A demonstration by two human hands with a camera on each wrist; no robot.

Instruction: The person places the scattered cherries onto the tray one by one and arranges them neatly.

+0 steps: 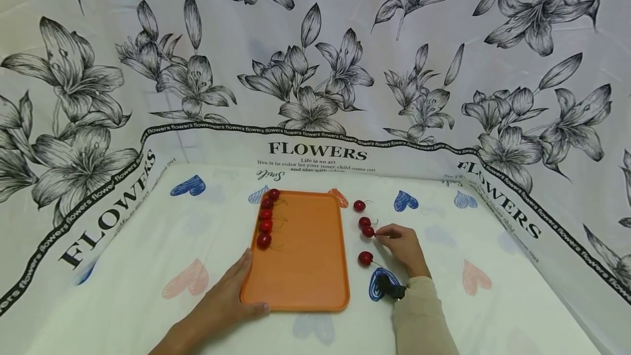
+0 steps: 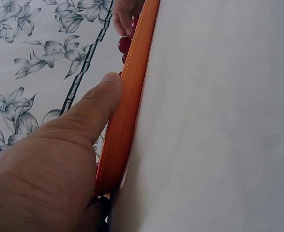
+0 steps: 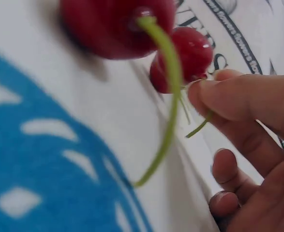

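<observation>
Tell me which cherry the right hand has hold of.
In the head view, the third cherry down, right of the orange tray: the right hand pinches its stem; no fingers hold the other cherries.

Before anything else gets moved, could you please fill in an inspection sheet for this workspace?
Surface: white cloth printed with hearts.
Job's things: five cherries lined along the left side of the orange tray; four loose cherries on the cloth to its right.
Clutter: nothing seen.
Grippers: left hand rests against the tray's near-left corner; right hand pinches a loose cherry at its stem end.
Cables: nothing seen.
Surroundings: white backdrop with flower prints and lettering.
</observation>
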